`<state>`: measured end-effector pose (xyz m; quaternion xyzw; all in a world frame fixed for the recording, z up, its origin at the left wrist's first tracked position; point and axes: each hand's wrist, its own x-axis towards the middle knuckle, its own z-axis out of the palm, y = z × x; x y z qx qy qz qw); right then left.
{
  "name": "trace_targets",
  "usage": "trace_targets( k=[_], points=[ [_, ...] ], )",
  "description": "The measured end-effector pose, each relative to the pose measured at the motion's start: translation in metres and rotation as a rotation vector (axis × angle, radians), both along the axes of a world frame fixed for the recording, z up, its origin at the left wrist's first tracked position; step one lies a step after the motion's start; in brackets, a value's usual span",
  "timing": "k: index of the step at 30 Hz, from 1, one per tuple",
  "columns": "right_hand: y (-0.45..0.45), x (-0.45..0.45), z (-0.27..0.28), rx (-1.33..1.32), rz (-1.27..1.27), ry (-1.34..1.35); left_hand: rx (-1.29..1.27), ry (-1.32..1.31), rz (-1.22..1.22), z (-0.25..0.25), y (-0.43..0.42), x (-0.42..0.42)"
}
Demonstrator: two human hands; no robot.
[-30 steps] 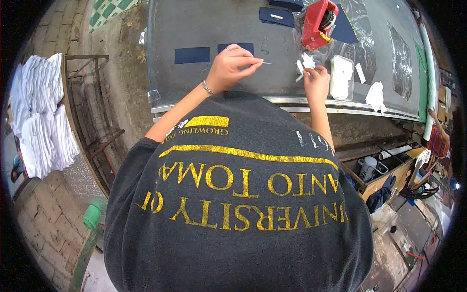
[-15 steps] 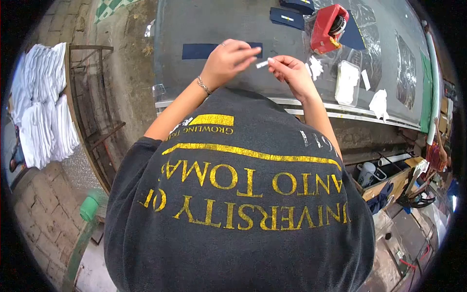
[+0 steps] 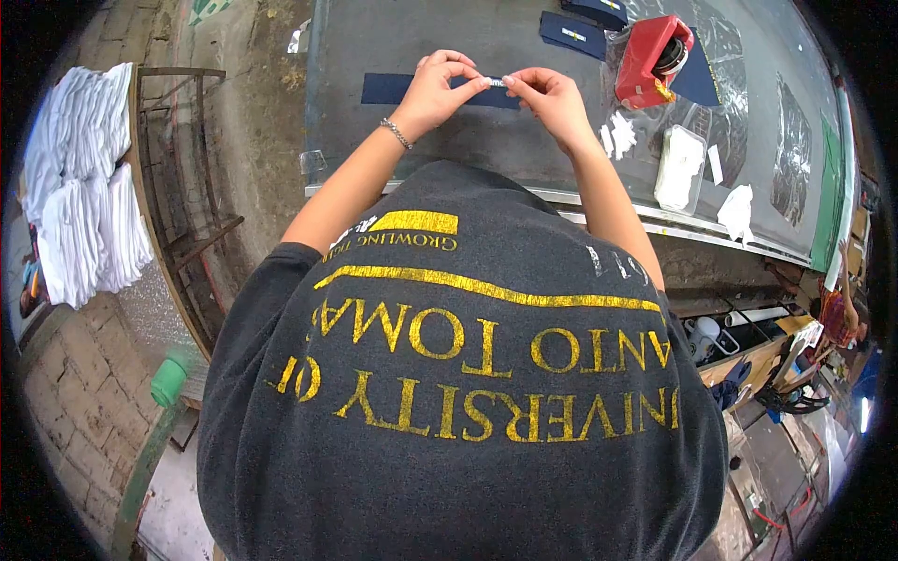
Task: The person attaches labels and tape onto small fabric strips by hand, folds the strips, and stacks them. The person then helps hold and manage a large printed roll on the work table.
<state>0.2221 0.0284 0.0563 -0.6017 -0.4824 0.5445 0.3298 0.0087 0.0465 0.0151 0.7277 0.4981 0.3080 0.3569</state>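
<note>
A small white label (image 3: 497, 82) with dark print is stretched between my two hands over a dark navy fabric strip (image 3: 382, 89) lying flat on the grey table. Thumb and fingers of my left hand (image 3: 440, 89), with a chain bracelet at the wrist, pinch the label's left end. My right hand (image 3: 552, 98) pinches its right end. Both hands partly hide the strip; whether the label touches it I cannot tell. Right of my right hand lie loose white labels (image 3: 619, 137).
A red container (image 3: 645, 61) and navy pieces with labels (image 3: 572, 35) sit at the back right. Nearer are a clear tray of white material (image 3: 680, 168) and a crumpled white piece (image 3: 737, 213). White garments (image 3: 84, 196) are stacked left. A green cup (image 3: 169, 381) stands lower left.
My left hand has closed from loose, blurred fingers onto the label's left end. My right hand has brought the label up and over the navy strip.
</note>
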Motion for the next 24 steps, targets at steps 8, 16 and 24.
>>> trace_targets(
  k=[8,16,24],
  points=[
    [0.014,0.005,-0.034,0.072,0.113,-0.241,0.009,0.099,0.045,-0.004,-0.008,-0.007],
    [0.01,0.002,-0.064,0.129,0.106,-0.452,0.254,0.191,-0.031,-0.02,-0.025,-0.003],
    [0.011,0.002,-0.07,0.053,0.141,-0.503,0.279,0.247,-0.119,-0.016,-0.027,-0.001]
  ],
)
